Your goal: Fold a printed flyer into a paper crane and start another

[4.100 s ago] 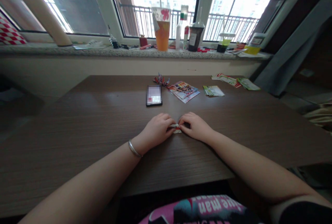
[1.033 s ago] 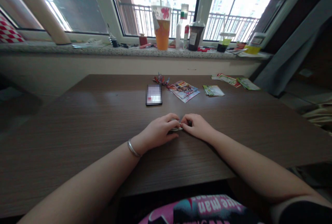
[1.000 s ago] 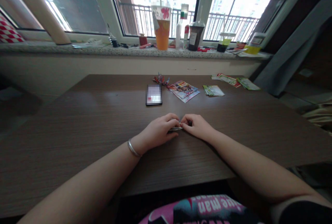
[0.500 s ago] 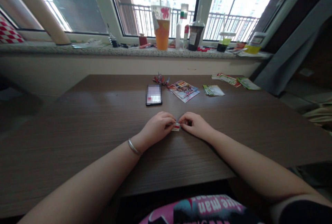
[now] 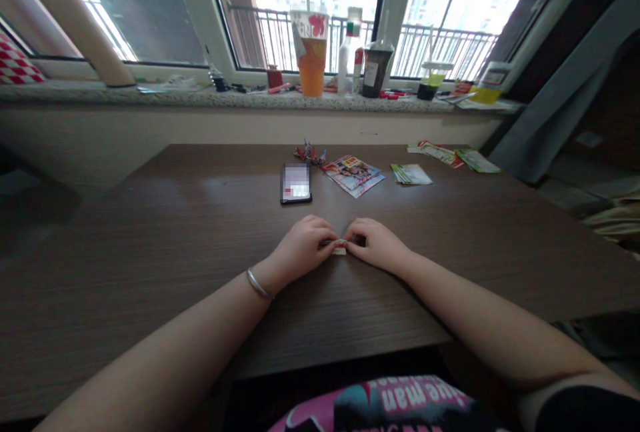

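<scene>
Barely shifted since before: left hand and right hand both pinch small folded paper on table, phone beyond.

The left hand and right hand meet near the middle of the table, with the paper between their fingertips. From there the phone lies at 11 o'clock, the crane behind it at 12, the leaflets at 1, and the cards at 2. The flyers lie beyond the cards. Behind the table runs the sill, bearing a cup at 12 o'clock and a bottle just right of it.
</scene>
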`<state>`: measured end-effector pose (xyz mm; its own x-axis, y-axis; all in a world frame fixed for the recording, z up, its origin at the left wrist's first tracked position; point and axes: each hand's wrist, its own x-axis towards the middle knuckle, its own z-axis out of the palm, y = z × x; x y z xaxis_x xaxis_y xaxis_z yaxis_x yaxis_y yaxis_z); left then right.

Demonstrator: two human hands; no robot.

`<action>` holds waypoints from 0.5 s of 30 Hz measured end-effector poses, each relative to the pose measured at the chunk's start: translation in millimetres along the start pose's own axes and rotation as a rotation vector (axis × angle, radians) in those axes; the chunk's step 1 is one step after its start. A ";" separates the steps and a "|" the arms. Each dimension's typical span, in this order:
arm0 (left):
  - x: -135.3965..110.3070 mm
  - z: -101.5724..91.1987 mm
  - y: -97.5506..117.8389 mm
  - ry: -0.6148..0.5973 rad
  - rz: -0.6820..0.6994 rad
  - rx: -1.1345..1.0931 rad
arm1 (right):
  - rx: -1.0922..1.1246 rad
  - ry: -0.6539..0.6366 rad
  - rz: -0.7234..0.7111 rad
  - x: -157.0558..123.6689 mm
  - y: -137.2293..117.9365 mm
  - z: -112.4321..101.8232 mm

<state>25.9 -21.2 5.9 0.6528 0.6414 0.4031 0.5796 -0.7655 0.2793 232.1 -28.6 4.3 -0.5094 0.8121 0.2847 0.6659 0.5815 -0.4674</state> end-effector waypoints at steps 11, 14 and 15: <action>-0.9 -11.8 10.2 -0.112 0.102 0.237 | -0.328 -0.055 -0.195 -4.9 -6.0 -10.5; -0.2 -12.3 10.5 -0.123 0.140 0.239 | -0.367 -0.077 -0.236 -5.7 -8.7 -12.1; -0.1 -12.4 10.6 -0.120 0.156 0.237 | -0.380 -0.083 -0.250 -6.1 -9.4 -12.4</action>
<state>26.0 -30.0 19.7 0.7873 0.5295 0.3158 0.5566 -0.8308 0.0055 235.7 -38.4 17.4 -0.7112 0.6471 0.2748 0.6618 0.7481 -0.0488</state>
